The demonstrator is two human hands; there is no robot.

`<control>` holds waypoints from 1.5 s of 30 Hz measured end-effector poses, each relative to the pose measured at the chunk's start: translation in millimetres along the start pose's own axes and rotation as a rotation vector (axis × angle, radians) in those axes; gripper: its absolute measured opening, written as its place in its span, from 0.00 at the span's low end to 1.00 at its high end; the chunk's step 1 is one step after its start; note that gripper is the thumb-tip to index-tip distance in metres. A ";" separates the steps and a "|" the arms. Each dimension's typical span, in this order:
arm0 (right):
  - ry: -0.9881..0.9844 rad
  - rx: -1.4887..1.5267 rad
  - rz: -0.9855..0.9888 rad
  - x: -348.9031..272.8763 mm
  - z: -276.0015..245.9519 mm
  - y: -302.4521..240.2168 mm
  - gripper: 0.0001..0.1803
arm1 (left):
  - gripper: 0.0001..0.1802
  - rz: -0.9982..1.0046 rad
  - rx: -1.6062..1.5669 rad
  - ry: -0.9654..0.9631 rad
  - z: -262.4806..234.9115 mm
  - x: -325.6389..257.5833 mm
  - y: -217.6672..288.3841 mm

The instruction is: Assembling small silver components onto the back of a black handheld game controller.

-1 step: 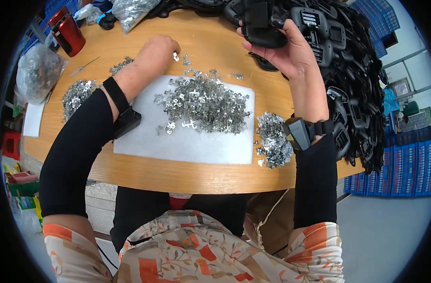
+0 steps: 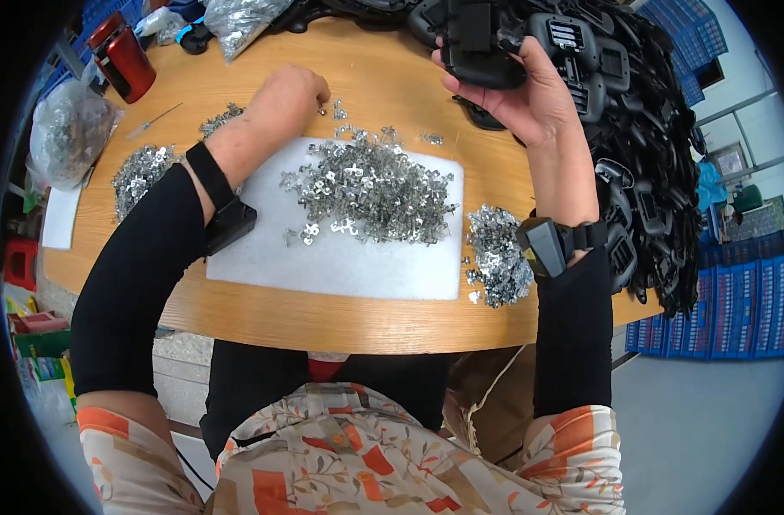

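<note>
Stacked blue trays (image 2: 735,300) line the right edge of the frame, beyond a brown wood-grain table (image 2: 383,60). On my remote feed, the black rounded plastic housing (image 2: 486,73) is at upper centre-right, gripped by the right hand (image 2: 532,101), thumb at its side, fingers beneath. I rate it light, stiff and slightly slippery; grasp it by the rounded outer edges. At upper centre-left, the left hand (image 2: 287,96) has its fingers curled beside a small silver metal clip (image 2: 322,111); I cannot tell whether they grip it. I judge it light, thin and bendable; pinch it at the rim. At centre, a white rectangular foam-like sheet (image 2: 332,273) bears a loose heap of similar clips (image 2: 375,189).
</note>
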State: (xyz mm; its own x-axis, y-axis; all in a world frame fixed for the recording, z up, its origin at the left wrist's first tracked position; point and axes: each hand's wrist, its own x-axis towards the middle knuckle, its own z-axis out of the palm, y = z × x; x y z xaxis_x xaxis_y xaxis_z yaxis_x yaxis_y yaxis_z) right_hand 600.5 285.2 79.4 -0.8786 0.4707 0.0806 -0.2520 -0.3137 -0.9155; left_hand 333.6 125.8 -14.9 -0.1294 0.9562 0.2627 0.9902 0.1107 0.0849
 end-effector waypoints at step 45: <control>-0.105 0.147 -0.339 -81.2 99.7 -18.7 0.52 | 0.07 0.264 -0.609 0.384 -88.8 -111.6 141.9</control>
State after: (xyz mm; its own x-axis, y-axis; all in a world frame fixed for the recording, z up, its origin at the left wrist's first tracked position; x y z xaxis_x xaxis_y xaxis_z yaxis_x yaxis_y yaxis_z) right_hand 636.1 170.6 129.3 -0.7705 0.4832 0.4158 -0.5840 -0.2737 -0.7642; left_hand 484.0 10.8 53.2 -0.0114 0.7563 0.6541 0.8017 -0.3840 0.4580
